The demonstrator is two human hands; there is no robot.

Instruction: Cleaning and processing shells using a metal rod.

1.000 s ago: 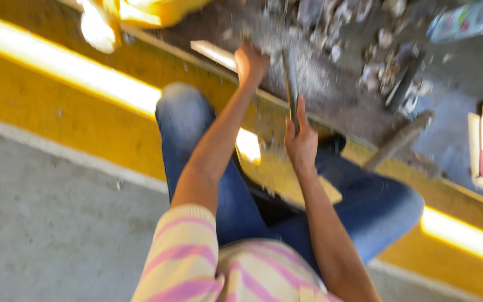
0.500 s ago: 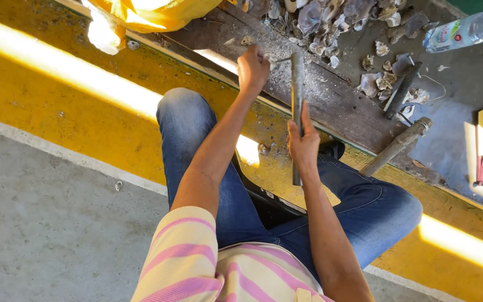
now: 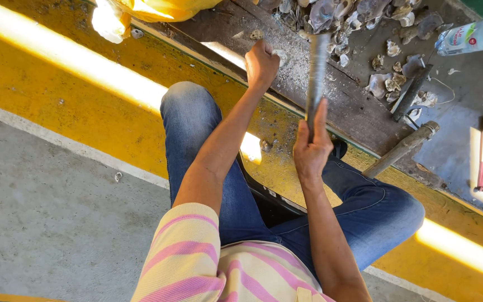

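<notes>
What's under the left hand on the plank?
The left hand rests fisted on the dark plank, with grey grit around it. Anything it grips is covered by the fingers.

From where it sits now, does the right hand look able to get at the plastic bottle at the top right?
Probably not as it stands: the right hand is closed on a metal bar, and the plastic bottle lies far across the wet floor, beyond the shell pile.

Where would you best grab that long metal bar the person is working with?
Low on its plain near end, where the right hand wraps the metal bar. Come from the person's side: the far end points into the shell pile, while the left hand rests on the dark plank.
</notes>
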